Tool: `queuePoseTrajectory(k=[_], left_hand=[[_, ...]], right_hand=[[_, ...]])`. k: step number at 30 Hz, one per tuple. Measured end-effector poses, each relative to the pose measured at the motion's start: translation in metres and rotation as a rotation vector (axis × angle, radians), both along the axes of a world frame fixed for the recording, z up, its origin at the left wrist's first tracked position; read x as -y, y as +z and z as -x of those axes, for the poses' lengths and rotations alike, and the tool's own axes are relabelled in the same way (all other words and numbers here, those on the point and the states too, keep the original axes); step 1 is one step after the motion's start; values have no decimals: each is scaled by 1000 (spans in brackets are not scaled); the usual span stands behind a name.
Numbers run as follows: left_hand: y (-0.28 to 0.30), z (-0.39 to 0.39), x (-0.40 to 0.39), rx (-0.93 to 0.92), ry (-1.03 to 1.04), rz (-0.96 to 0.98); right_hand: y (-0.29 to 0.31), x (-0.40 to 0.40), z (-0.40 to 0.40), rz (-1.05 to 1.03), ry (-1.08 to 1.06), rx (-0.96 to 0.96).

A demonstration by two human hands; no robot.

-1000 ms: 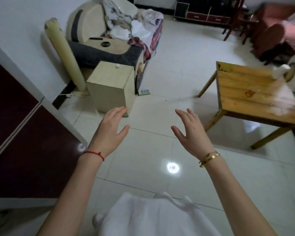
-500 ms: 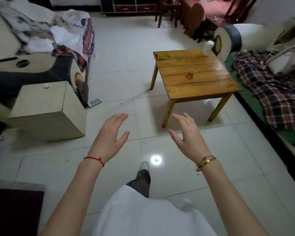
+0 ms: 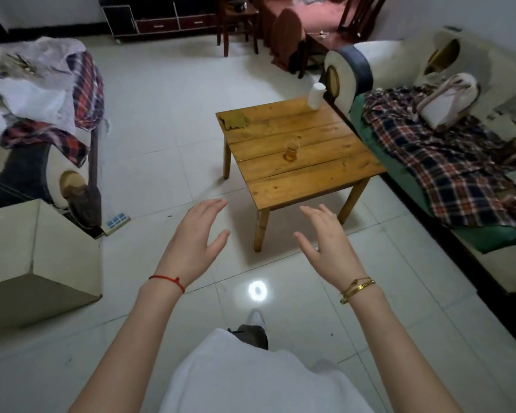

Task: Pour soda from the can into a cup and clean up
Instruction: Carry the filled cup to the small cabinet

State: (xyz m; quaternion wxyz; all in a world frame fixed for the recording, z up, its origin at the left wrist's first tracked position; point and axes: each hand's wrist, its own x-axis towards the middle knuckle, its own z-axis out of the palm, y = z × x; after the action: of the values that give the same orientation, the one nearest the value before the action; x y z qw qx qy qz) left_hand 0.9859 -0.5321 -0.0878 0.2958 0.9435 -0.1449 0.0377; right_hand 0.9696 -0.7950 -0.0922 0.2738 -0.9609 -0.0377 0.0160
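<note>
A clear glass cup (image 3: 291, 150) with amber liquid stands near the middle of a small wooden table (image 3: 298, 177). A yellow-green cloth (image 3: 234, 120) lies at the table's far left corner, and a white cylinder (image 3: 315, 95) stands at its far right corner. No can is visible. My left hand (image 3: 195, 242) and my right hand (image 3: 325, 242) are raised over the floor in front of the table, fingers spread, holding nothing.
A sofa (image 3: 447, 156) with a plaid blanket and a white bag (image 3: 447, 99) runs along the table's right. A beige box (image 3: 39, 251) sits on the floor at left, beside an armchair (image 3: 36, 114) piled with clothes. White tile floor lies between me and the table.
The view has swung right and moved closer to the wooden table, which now sits ahead of me. Both hands stay raised and empty.
</note>
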Motion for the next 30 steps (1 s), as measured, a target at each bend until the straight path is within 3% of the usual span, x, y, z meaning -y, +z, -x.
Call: queuePoseTrajectory(k=[7,16,23,30], left_hand=[[12,-118,40,31,-69,10],[-5,-221,78,-41,-99,-32],[-26,-301,126,-57,22,-41],[-25,-382,200,-78,189,-14]], right_hand=[[10,37,-107,-12,-52,53],[-11,83,-203,-55,-85,-21],[-34,141,-310,-41,4,-39],[-18,211,-436,59,188,-37]])
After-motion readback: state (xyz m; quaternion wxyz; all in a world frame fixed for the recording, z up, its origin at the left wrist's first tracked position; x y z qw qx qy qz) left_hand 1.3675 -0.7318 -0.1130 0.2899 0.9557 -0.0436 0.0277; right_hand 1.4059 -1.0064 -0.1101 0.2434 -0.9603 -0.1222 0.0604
